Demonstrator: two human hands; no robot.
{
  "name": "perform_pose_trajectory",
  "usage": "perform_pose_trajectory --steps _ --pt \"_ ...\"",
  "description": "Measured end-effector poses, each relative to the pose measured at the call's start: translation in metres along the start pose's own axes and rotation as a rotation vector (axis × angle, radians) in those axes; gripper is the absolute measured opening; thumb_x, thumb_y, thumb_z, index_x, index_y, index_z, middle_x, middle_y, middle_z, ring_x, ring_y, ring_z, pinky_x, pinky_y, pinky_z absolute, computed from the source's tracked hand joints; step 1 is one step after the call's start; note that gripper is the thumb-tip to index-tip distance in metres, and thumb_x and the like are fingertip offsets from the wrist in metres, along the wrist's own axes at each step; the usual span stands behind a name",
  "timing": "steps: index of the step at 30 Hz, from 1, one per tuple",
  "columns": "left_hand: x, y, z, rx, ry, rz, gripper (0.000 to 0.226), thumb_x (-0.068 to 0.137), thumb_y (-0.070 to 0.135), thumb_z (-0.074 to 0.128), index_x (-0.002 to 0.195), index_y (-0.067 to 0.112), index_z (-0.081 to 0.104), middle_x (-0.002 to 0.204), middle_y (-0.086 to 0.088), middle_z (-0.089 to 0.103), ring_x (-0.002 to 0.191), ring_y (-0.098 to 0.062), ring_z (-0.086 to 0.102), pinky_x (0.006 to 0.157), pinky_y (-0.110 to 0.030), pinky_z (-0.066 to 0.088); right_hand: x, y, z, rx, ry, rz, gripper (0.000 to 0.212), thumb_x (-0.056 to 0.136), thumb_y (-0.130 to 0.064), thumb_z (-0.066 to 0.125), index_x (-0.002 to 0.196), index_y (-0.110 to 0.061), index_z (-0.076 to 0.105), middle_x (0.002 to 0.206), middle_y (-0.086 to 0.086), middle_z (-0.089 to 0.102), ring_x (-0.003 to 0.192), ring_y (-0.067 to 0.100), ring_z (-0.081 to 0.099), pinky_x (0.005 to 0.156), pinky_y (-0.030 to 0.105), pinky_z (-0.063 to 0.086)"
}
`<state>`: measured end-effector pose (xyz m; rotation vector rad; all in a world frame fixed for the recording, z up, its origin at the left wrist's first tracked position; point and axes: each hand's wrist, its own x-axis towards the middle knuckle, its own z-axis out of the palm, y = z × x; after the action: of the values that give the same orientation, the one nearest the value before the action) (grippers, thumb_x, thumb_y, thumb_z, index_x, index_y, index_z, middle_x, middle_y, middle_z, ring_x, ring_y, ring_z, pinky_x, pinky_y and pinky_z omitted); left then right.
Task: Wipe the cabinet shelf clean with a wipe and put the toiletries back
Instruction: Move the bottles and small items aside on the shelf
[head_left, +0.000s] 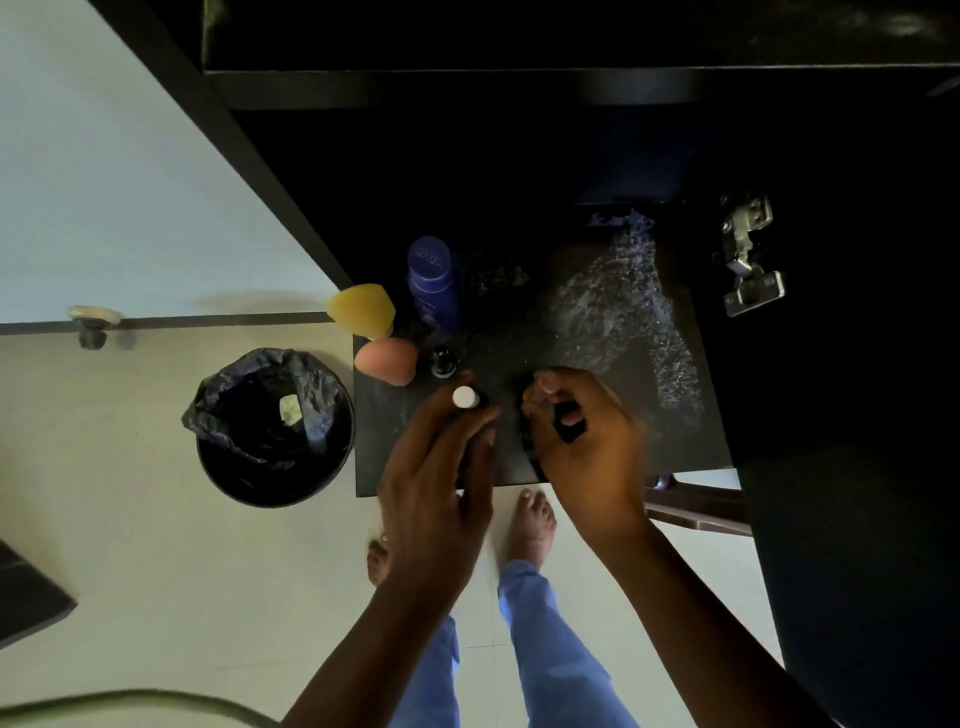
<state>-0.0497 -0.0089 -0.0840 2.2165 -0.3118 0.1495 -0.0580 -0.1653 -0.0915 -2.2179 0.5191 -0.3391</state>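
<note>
**Toiletries going back on a shelf that looked only half wiped**

While the dark cabinet shelf (597, 457) carried pale, streaky smears across its right half, the putting-back step seemed already under way. Along the shelf's left edge stood a blue bottle (432, 283), a yellow sponge (362, 310) and a pink sponge (387, 360), with a small black-capped bottle (442, 361) just beside the pink one. Near the front edge, the left hand (436, 483) held a white-capped bottle (466, 397) upright, fingers curled round it. The right hand (587, 441), close beside it, was curled round a small dark item (569, 421) too shadowed to identify. No wipe could be made out in either hand. A bin (270, 426) lined with a black bag stood on the floor just left of the shelf.

By my reading, the next move called for setting the white-capped bottle down beside the others along the left edge, without toppling the small bottle. The smeared right half probably wanted another pass first.
</note>
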Motion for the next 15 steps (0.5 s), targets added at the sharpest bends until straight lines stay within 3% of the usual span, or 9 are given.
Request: perform_pose_trajectory --steps 6,15 --pt "-0.005 -0.033 -0.029 0.066 0.049 0.008 0.02 0.097 0.004 0.068 0.109 0.01 0.081 0.122 -0.007 0.073 0.1 -0.023 0.075 0.07 -0.042 0.063 -0.014 -0.02 0.02 -0.033 -0.046 -0.114 0.017 0.088 -0.013 0.08 0.102 -0.019 0.075 0.1 -0.005 0.072 0.088 0.013 0.066 0.077 0.028 0.056" --pt "-0.002 -0.057 -0.044 0.137 0.026 0.072 0.021 0.092 0.002 0.07 0.104 0.013 0.083 0.121 -0.001 0.075 0.102 -0.024 0.074 0.077 -0.046 0.06 -0.017 -0.032 0.045 -0.089 -0.07 -0.196 0.016 0.09 -0.018 0.077 0.106 -0.019 0.074 0.102 -0.002 0.074 0.096 0.018 0.064 0.078 0.027 0.053"
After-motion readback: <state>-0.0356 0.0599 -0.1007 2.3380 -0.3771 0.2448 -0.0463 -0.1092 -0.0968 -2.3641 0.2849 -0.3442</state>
